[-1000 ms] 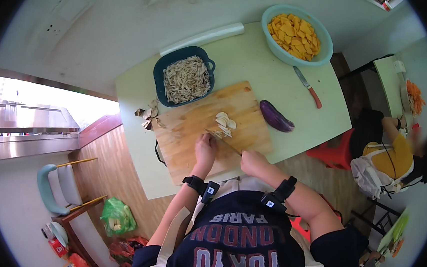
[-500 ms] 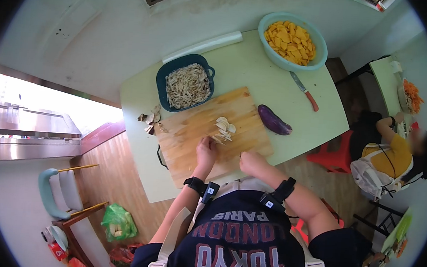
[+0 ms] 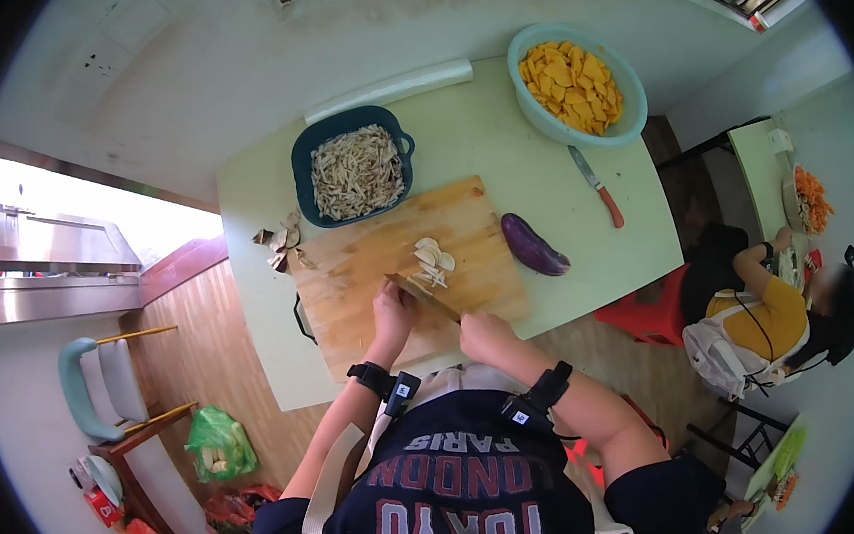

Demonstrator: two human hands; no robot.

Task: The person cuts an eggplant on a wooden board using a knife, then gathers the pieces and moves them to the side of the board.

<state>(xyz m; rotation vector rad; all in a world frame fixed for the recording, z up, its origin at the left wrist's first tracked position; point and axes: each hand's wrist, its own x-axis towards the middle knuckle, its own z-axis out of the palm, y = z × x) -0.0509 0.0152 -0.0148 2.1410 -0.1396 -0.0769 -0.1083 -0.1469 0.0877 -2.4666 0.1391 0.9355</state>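
My right hand [image 3: 488,338] is wrapped round the handle of a kitchen knife [image 3: 427,298], whose blade points left across the wooden cutting board [image 3: 345,289]. My left hand [image 3: 393,311] has its fingers drawn together beside the far end of the blade; whatever they hold is hidden. Just beyond the blade lie pale slices and thin strips [image 3: 434,256] that look like mushroom. A dark blue-green basin [image 3: 301,169] of similar cut strips [image 3: 358,172] stands at the board's far left corner. Brown-edged scraps [image 3: 280,243] lie on the table left of the board.
An eggplant [image 3: 535,246] lies by the board's right edge. Behind it are a red-handled knife [image 3: 597,186] and a light blue basin [image 3: 626,134] of orange slices [image 3: 574,85]. A plastic-film roll [image 3: 391,90] lies along the wall. A person [image 3: 774,319] sits at the right.
The knife blade, edge-on and hardly visible before, now shows across the board between my hands. My right hand has turned slightly. The whole view has shifted a little.
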